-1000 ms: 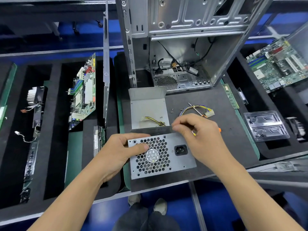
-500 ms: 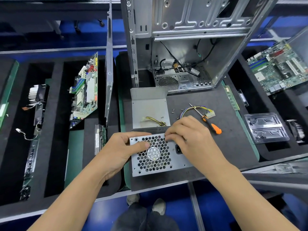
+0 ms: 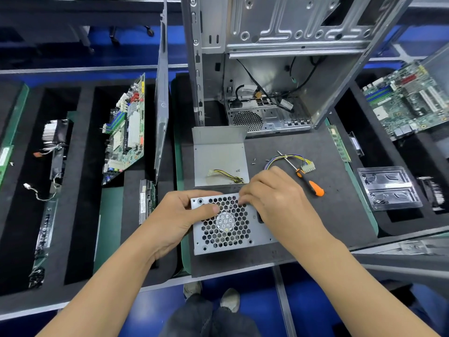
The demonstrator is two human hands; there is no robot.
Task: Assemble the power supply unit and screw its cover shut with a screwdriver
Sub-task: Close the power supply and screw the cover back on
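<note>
The PSU (image 3: 228, 227) stands on the near counter (image 3: 315, 215); left hand (image 3: 175, 215) grips its left edge, right hand (image 3: 274, 193) pinches the top edge. Risk — loose screws (image 3: 254, 161) scatter, cover (image 3: 220, 156) misaligns; screwdriver (image 3: 306, 177) lies right.

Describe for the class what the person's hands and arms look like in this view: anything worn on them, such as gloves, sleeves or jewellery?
Both the left hand and the right hand are bare: no gloves, and no rings or watch that the view shows. Both forearms are uncovered right down to the picture's lower edge, so no sleeve shows. Fingernails look short and unpainted.
</note>
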